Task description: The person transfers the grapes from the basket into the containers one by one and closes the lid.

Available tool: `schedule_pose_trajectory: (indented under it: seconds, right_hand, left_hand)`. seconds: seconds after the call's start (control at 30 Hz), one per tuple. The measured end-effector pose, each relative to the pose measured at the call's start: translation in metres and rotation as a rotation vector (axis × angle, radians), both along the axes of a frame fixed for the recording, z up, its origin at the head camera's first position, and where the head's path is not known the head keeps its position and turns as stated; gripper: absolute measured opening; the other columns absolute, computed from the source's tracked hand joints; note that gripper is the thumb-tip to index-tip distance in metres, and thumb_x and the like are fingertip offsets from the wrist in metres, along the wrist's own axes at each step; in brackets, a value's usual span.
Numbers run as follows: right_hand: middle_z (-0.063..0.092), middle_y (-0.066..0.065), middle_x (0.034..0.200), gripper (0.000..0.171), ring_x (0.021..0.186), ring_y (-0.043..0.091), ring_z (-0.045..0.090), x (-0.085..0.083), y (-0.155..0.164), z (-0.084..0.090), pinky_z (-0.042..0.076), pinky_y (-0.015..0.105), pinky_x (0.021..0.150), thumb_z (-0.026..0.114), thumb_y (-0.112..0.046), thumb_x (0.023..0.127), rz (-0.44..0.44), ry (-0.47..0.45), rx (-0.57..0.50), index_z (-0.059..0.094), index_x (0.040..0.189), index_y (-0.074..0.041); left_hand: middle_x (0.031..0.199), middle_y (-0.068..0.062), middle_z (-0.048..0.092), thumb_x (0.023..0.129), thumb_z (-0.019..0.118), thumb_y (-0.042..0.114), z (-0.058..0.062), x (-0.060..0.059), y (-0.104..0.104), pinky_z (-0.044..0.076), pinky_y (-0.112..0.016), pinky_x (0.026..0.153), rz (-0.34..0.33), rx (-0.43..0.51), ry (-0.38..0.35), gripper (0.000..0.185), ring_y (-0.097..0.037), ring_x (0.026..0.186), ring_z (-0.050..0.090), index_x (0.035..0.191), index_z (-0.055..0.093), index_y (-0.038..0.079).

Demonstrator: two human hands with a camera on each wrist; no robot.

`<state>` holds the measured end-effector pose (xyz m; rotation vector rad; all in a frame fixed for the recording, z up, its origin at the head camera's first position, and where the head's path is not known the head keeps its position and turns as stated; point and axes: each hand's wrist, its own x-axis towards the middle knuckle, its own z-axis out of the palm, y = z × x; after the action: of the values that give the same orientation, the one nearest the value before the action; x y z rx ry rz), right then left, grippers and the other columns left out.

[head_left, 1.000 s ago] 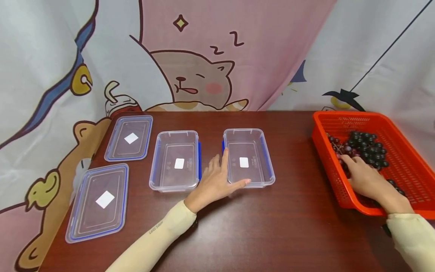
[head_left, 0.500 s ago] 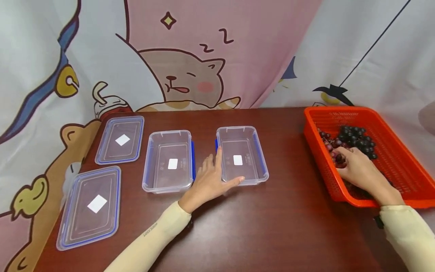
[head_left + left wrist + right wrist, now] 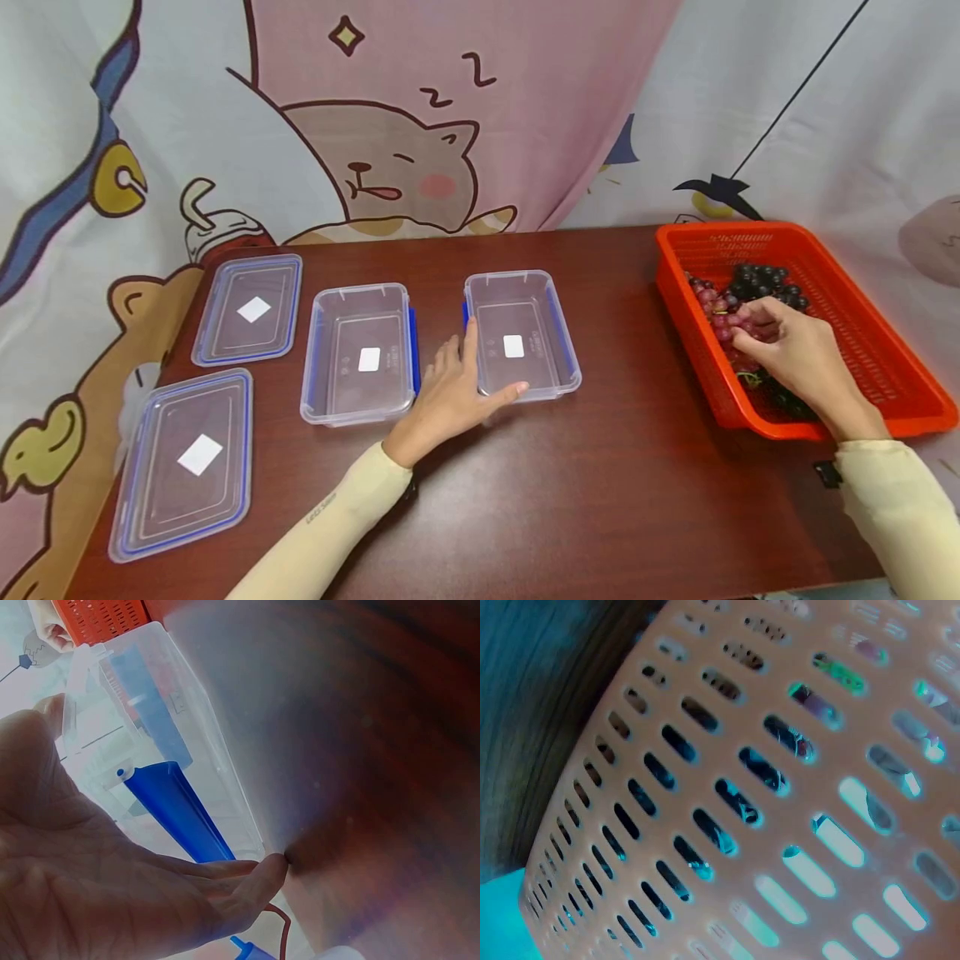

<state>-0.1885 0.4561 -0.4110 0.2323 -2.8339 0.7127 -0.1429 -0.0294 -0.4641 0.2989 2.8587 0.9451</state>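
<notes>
Left hand (image 3: pixel 450 392) flat on the table (image 3: pixel 600 483), fingers straight and spread — index along the left wall of the right box (image 3: pixel 521 335), thumb against its near edge. It braces the box, no curl round it. Left wrist view agrees: palm (image 3: pixel 90 885) beside the clear wall and blue clip (image 3: pixel 176 814), thumb tip on the wood at the box corner.

Right hand (image 3: pixel 795 354) inside the orange basket (image 3: pixel 885 333), fingers curled round a reddish bunch of grapes (image 3: pixel 731 321); darker grapes lie just behind and under the hand. Basket sits at the table's right end, well apart from the boxes. Right wrist view shows only the slotted basket wall (image 3: pixel 780 825) up close — grip not visible there.

Left box (image 3: pixel 360 354) stands just beside the right one, empty. Two lids (image 3: pixel 247 308) lie flat farther left, one behind the other. Cartoon curtain (image 3: pixel 390 125) behind.
</notes>
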Motion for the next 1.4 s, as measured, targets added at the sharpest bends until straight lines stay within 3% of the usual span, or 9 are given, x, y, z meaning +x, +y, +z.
schedule_pose_trajectory:
  seconds: [0.13, 0.33, 0.4, 0.67, 0.93, 1.4]
  right_hand:
    - [0.076, 0.016, 0.099, 0.026, 0.075, -0.017, 0.054, 0.002, -0.004, 0.001, 0.043, 0.005, 0.065, 0.085, -0.014, 0.096, -0.028, 0.032, -0.043, 0.073, 0.117, -0.007]
    - [0.064, -0.030, 0.091, 0.026, 0.075, -0.020, 0.054, 0.005, -0.011, 0.010, 0.040, 0.003, 0.069, 0.082, -0.021, 0.098, -0.110, 0.078, -0.086, 0.073, 0.120, -0.011]
    - [0.060, -0.036, 0.090, 0.026, 0.075, -0.019, 0.055, 0.006, -0.013, 0.012, 0.040, 0.003, 0.070, 0.082, -0.022, 0.098, -0.120, 0.084, -0.102, 0.073, 0.121, -0.011]
    - [0.058, -0.040, 0.089, 0.027, 0.075, -0.019, 0.055, 0.016, -0.014, 0.018, 0.040, 0.003, 0.068, 0.081, -0.021, 0.099, -0.163, 0.115, -0.119, 0.073, 0.122, -0.009]
    - [0.061, -0.039, 0.089, 0.026, 0.075, -0.017, 0.057, 0.016, -0.024, 0.027, 0.039, 0.005, 0.072, 0.081, -0.020, 0.097, -0.200, 0.195, -0.184, 0.074, 0.118, -0.007]
    - [0.068, -0.026, 0.096, 0.025, 0.080, -0.008, 0.063, 0.014, -0.058, 0.037, 0.045, 0.003, 0.076, 0.083, -0.016, 0.096, -0.127, 0.241, -0.271, 0.075, 0.118, -0.008]
  left_hand:
    - [0.169, -0.037, 0.028, 0.090, 0.066, 0.083, -0.002, 0.000, -0.001, 0.025, -0.072, 0.121, 0.006, 0.005, -0.007, 0.129, -0.051, 0.158, 0.027, 0.177, 0.001, 0.013]
    - [0.169, -0.036, 0.029, 0.090, 0.068, 0.081, -0.002, 0.002, -0.004, 0.027, -0.072, 0.121, 0.013, 0.003, 0.000, 0.129, -0.051, 0.157, 0.029, 0.177, 0.002, 0.012]
    - [0.169, -0.036, 0.030, 0.090, 0.068, 0.081, -0.002, 0.002, -0.003, 0.027, -0.072, 0.121, 0.012, -0.002, 0.005, 0.129, -0.051, 0.157, 0.029, 0.177, 0.003, 0.011]
    - [0.171, -0.034, 0.027, 0.091, 0.067, 0.082, -0.004, -0.001, 0.002, 0.027, -0.072, 0.121, -0.020, 0.006, -0.007, 0.130, -0.051, 0.158, 0.026, 0.176, 0.000, 0.011]
    - [0.171, -0.033, 0.028, 0.090, 0.069, 0.082, -0.003, -0.001, 0.000, 0.029, -0.072, 0.120, -0.022, 0.003, 0.005, 0.131, -0.050, 0.158, 0.028, 0.176, 0.001, 0.011]
    - [0.172, -0.033, 0.026, 0.087, 0.073, 0.081, 0.000, -0.003, -0.005, 0.026, -0.073, 0.121, -0.017, 0.038, -0.009, 0.135, -0.050, 0.159, 0.025, 0.176, -0.002, 0.012]
